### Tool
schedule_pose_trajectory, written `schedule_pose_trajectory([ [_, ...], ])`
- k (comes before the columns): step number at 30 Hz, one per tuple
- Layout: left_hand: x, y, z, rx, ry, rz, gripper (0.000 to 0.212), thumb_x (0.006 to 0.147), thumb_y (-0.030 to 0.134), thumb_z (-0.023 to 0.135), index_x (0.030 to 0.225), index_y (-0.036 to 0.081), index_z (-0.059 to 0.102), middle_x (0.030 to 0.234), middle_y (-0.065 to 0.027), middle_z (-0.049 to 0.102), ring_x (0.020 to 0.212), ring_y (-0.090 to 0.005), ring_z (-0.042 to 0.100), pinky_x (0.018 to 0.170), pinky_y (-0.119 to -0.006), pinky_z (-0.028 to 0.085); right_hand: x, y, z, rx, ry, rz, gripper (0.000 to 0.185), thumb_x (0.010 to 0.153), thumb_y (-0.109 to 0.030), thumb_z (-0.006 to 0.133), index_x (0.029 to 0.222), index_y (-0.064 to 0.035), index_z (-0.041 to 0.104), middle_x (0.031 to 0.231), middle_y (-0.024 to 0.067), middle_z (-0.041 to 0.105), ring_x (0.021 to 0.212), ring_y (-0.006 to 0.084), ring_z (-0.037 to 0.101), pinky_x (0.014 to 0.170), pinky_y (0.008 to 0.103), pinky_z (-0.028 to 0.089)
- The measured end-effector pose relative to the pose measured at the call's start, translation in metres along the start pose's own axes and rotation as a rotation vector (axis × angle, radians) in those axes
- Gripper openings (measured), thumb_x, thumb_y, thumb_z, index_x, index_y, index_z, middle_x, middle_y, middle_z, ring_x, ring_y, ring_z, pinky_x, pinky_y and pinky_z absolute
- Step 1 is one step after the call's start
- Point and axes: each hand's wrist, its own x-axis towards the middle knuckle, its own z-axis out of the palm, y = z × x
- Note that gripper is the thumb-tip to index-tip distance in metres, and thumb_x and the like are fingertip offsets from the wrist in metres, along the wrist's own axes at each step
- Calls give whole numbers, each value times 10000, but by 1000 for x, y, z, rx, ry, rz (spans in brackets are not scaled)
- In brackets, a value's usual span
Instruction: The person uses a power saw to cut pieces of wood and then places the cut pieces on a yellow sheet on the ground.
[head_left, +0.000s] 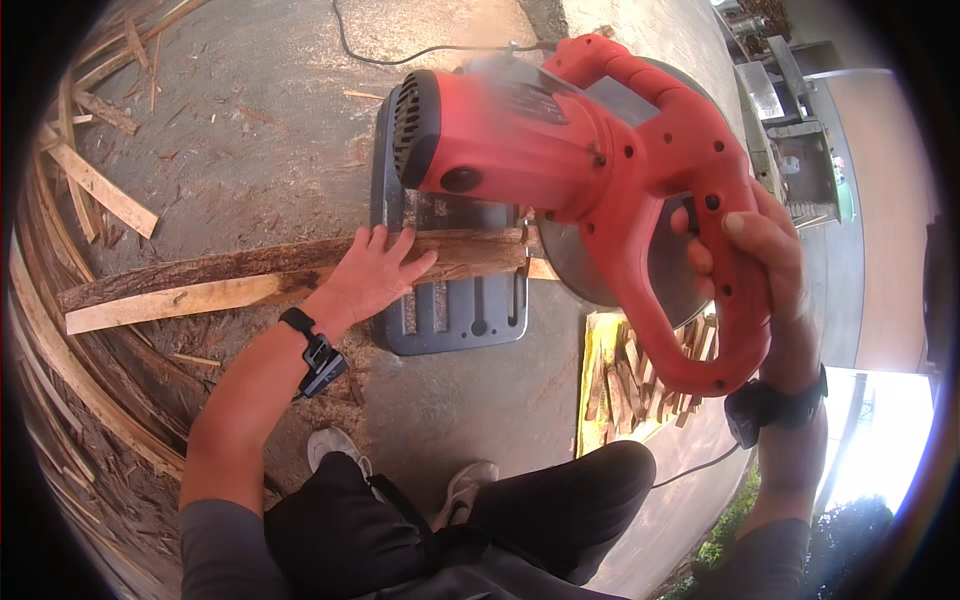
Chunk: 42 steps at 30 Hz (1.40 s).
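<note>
My right hand (780, 255) is wrapped around the D-shaped handle of a red electric chop saw (517, 150), its fingers near the black trigger. Below the red housing shows the large round blade (574, 259), beside the right ends of the wood; whether it touches them or turns I cannot tell. My left hand (367, 281) presses on two long wood strips, fingertips over their far side. One strip is bark-covered (225, 262), the other pale and sawn (165, 304). Both lie across the saw's dark metal base (465, 330) and stick out far to the left.
A yellow sack (592, 375) with short cut wood pieces (630, 382) lies right of the base. Long offcuts (97, 420) and bark scraps cover the left floor. A black cord (405, 60) runs behind the saw. My shoes (334, 442) stand close in front.
</note>
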Motion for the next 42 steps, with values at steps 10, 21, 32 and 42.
schedule_pose_trajectory([
  [10,-33,72,16,-9,-46,148,486,858,202,532,1339,230,469,1279,-159,448,980,-352,488,859,-462,388,26,-10,-19,53,-105,17,495,883,-195,540,1260,84,382,949,158,612,605,100,588,483,209,557],
  [21,-127,-21,-46,-66,-234,-274,934,582,290,816,1383,121,363,1211,-161,458,1113,-322,469,999,-501,326,-2,-29,-24,-42,33,92,474,946,-272,470,1245,92,415,837,147,640,484,118,587,456,197,546],
  [32,-144,-54,-68,-84,-246,-317,726,503,165,756,1175,68,500,960,-121,500,936,-317,500,843,-427,400,7,-12,-8,-69,77,102,481,933,-357,464,1070,94,559,542,64,573,386,111,547,407,176,498],
  [42,-6,-13,-23,-119,-197,-219,806,510,356,853,1194,98,514,976,-85,530,957,-270,538,803,-391,430,13,1,10,15,154,88,451,928,-355,470,1020,75,568,531,54,567,383,108,525,405,175,471],
])
